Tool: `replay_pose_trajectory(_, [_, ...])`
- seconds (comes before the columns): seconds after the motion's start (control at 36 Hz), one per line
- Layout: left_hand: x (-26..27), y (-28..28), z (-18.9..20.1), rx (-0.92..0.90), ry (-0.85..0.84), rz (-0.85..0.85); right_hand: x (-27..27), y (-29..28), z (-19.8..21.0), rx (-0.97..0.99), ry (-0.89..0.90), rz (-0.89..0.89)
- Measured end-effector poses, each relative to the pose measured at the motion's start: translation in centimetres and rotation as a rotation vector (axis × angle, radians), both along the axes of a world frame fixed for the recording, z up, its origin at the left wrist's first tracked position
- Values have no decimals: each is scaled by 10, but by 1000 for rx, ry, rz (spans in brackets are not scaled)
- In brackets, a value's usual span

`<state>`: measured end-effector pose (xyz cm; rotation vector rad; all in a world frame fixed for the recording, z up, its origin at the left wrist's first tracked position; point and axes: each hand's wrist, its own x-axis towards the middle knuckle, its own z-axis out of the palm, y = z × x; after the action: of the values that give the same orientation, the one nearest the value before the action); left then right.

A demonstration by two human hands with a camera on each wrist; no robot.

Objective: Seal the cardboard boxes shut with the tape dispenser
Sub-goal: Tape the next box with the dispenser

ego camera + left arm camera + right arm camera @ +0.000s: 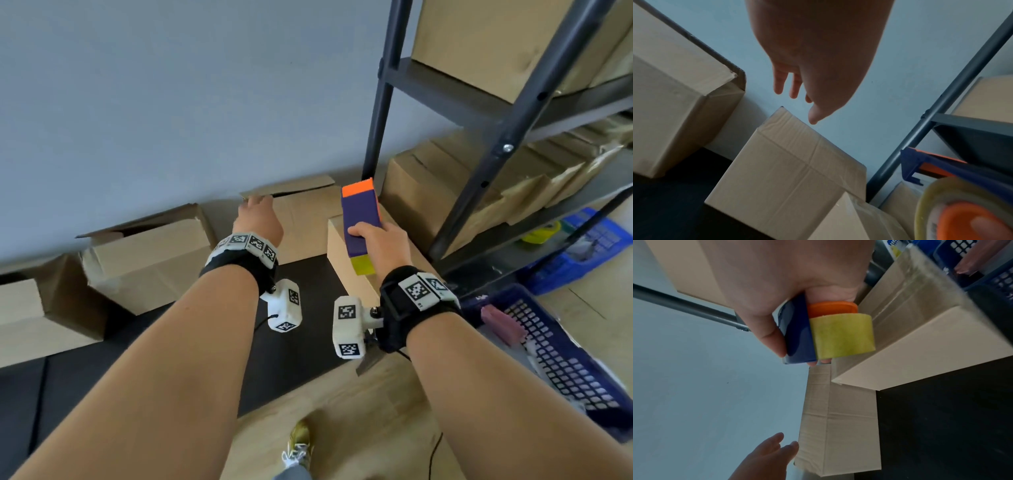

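My right hand [375, 240] grips the tape dispenser [360, 212], a blue body with an orange end and a yellowish tape roll [840, 334]; thumb and fingers wrap its body [797, 337]. It hovers over a small closed box [349, 270] with clear tape along its top [920, 305]. My left hand [255, 205] is open, fingers straight [793, 87], at the corner of the raised flap of an unsealed box [305, 222] against the wall. In the left wrist view the fingers are just above that box [789, 170]; whether they touch it I cannot tell.
Two more boxes with loose flaps [144, 253] [24, 308] stand along the wall at the left on a black mat [294, 346]. A dark metal rack [486, 164] holding cardboard boxes rises on the right. Blue plastic baskets [561, 359] sit on the wooden floor beside it.
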<state>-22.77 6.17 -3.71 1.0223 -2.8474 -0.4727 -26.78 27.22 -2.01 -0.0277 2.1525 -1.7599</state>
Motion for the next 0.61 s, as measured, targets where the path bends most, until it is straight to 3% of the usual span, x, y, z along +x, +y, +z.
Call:
replay_pose_trajectory(0.19, [-43,-47,-17,-185,-136,-130,-33,-38,-8,1,-11,-31])
replay_pose_trajectory(0.44, [-67,-69,-43,-133,-350,-208,-53,-58,-17,64,11,-91])
replay_pose_trajectory(0.53, [-64,-65,-47,-171,-371,-266,-55,-62,-20,73,5,-118])
replay_pose_trajectory(0.61, [-63,-64,-55,-61,-342,-214,-55,-64,-21,78,2,-121])
